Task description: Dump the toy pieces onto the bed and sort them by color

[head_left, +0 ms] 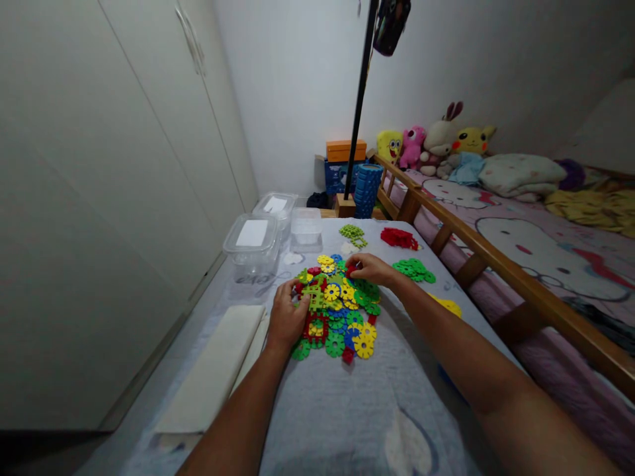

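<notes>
A mixed pile of plastic interlocking pieces [335, 324], notched discs and square lattices in yellow, green, blue and red, lies on the cloth-covered table. At the pile's left side my left hand [288, 316] is curled, its thumb and fingers closed about light green lattice pieces [313, 299]. My right hand [372, 268] reaches over the far right of the pile, fingertips pinched on a red piece [351, 272]. Beyond it are sorted heaps: light green pieces [352, 231], red pieces [398, 238], green discs [415, 270] and yellow discs [447, 305], the last partly behind my right forearm.
Clear plastic boxes [253, 254] stand at the back left, two with white paper on top. A folded cream cloth [213, 373] lies by my left forearm. The wooden bed rail [476, 271] borders the right side; a black pole [360, 99] rises behind the table.
</notes>
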